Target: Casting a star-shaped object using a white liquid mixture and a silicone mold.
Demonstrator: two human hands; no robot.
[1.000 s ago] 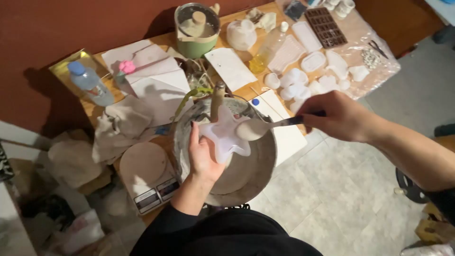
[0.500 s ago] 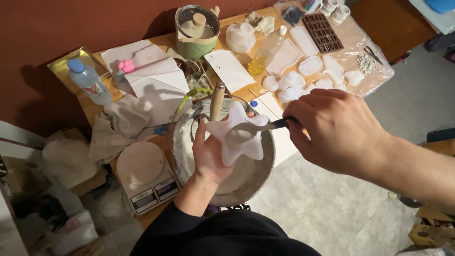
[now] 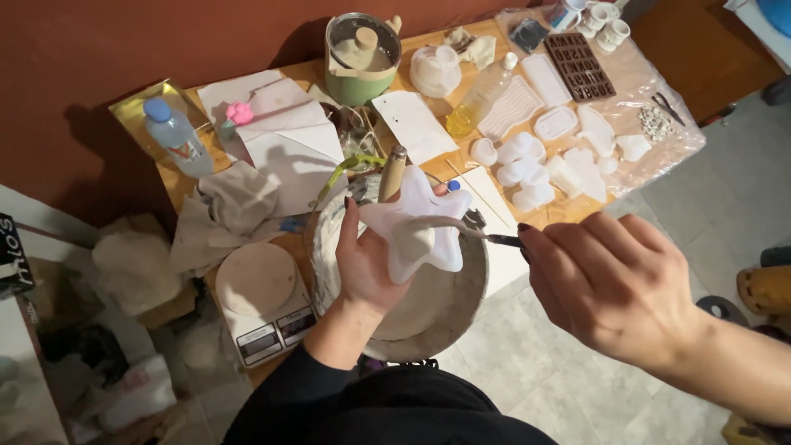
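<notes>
My left hand [image 3: 367, 264] holds a white star-shaped mould [image 3: 416, 227] from below, over a wide plaster-smeared metal bowl [image 3: 449, 309]. My right hand [image 3: 614, 288] grips the dark handle of a spoon [image 3: 457, 229] whose bowl rests inside the star mould. A wooden-handled tool [image 3: 391, 173] leans on the bowl's far rim.
On the table stand a kitchen scale with a round plate [image 3: 259, 284], a crumpled cloth [image 3: 222, 210], a water bottle [image 3: 177, 136], papers [image 3: 284, 136], a green pot [image 3: 362, 53], a brown letter mould [image 3: 585, 66] and several white moulds [image 3: 527, 161]. Bags lie on the floor at left.
The star mould has tilted and lifted slightly in my left hand. My right hand has come closer to the camera and lower, keeping the spoon in the mould.
</notes>
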